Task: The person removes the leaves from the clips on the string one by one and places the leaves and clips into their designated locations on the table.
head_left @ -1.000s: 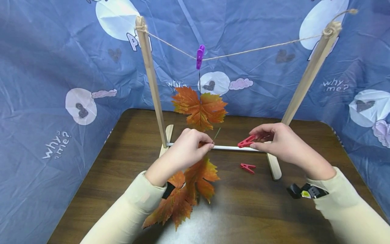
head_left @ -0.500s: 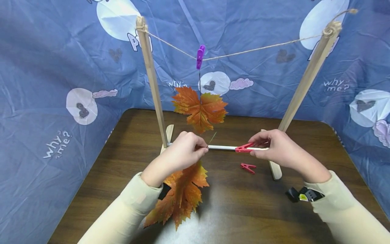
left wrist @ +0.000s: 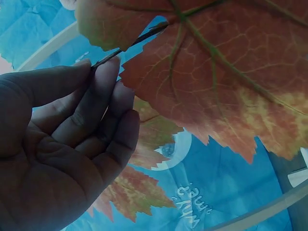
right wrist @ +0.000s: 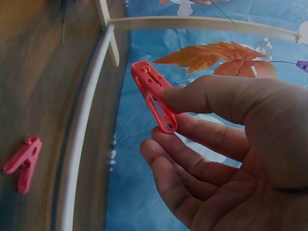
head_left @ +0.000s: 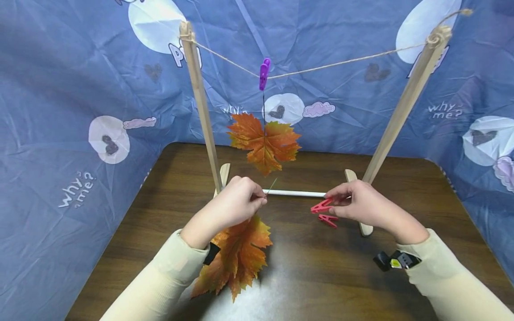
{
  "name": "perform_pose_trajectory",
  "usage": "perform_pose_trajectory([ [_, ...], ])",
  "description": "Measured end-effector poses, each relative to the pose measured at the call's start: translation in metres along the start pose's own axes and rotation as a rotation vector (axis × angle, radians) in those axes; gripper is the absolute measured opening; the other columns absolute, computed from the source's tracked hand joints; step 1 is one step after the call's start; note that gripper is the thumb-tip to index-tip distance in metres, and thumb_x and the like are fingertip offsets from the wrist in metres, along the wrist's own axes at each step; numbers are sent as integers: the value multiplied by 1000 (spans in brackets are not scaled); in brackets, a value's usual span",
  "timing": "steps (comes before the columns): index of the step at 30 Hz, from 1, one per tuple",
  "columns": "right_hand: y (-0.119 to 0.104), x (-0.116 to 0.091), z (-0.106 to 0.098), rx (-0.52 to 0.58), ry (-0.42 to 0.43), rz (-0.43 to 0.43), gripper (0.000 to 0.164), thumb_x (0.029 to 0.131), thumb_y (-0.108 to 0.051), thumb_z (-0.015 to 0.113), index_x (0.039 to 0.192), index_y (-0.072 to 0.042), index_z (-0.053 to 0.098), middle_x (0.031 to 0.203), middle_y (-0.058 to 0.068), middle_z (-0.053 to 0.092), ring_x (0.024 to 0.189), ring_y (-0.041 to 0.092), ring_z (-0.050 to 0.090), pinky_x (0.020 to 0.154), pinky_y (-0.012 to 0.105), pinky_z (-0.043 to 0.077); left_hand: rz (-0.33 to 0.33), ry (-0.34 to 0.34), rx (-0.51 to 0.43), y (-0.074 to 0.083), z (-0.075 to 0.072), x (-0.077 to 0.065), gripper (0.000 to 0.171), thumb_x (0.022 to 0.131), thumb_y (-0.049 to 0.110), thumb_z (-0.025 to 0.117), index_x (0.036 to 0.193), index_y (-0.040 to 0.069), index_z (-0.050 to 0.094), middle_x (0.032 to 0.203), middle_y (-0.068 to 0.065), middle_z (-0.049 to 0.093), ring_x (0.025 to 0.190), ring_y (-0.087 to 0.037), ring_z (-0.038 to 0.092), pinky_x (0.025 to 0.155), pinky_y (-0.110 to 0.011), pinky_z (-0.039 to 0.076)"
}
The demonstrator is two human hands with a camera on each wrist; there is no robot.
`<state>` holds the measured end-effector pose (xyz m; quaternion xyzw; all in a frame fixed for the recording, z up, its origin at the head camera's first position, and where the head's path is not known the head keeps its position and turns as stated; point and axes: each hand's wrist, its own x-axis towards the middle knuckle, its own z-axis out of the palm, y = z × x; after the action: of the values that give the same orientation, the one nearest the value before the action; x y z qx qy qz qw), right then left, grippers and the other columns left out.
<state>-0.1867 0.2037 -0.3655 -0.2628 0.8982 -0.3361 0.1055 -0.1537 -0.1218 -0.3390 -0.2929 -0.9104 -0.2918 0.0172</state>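
Left grip (left wrist: 62, 149) pinches the dark stem (left wrist: 144, 36) of an orange lobed leaf (left wrist: 231, 77); only left wrist shows its palm side. Right grip (right wrist: 243, 154) pinches a red plastic clothespin (right wrist: 155, 90), partly finger-hidden in head view.

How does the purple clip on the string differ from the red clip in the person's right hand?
The purple clip is on the string; the red clip is pinched in the right hand. In the head view, the purple clip is nearly upright, while the red clip slants. A leaf hangs from the purple clip; none hangs from the red clip. Both are brightly coloured clips.
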Motion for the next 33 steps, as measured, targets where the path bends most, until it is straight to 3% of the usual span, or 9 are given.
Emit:
perform_pose_trajectory([
  [8, 6, 0, 11, 57, -43, 35, 21, 80, -1, 82, 99, -1, 75, 86, 0, 72, 78, 15, 67, 68, 29, 54, -45, -40, 20, -6, 2, -4, 14, 88, 0, 73, 78, 6, 79, 72, 6, 68, 60, -5, 53, 59, -25, 47],
  [18, 14, -3, 24, -2, -62, 44, 19, 80, -3, 84, 97, -4, 76, 79, -5, 68, 71, 13, 62, 63, 31, 51, -159, -98, 54, -11, 7, -6, 16, 88, 1, 74, 75, 7, 79, 71, 5, 69, 66, -9, 59, 65, -29, 50],
  [26, 23, -5, 37, -46, -54, 71, 18, 74, 2, 79, 92, -2, 75, 77, -3, 66, 70, 12, 61, 63, 30, 51, -241, -143, 74, -27, 15, -6, 17, 87, 2, 75, 72, 9, 79, 70, 5, 69, 72, -15, 63, 71, -35, 52],
  [33, 27, -6, 45, -81, -61, 99, 17, 75, -3, 83, 88, -3, 72, 73, -4, 62, 68, 11, 58, 63, 32, 49, -306, -161, 73, -35, 25, -6, 27, 86, 2, 76, 61, 10, 72, 57, 8, 59, 59, -12, 52, 60, -31, 46],
])
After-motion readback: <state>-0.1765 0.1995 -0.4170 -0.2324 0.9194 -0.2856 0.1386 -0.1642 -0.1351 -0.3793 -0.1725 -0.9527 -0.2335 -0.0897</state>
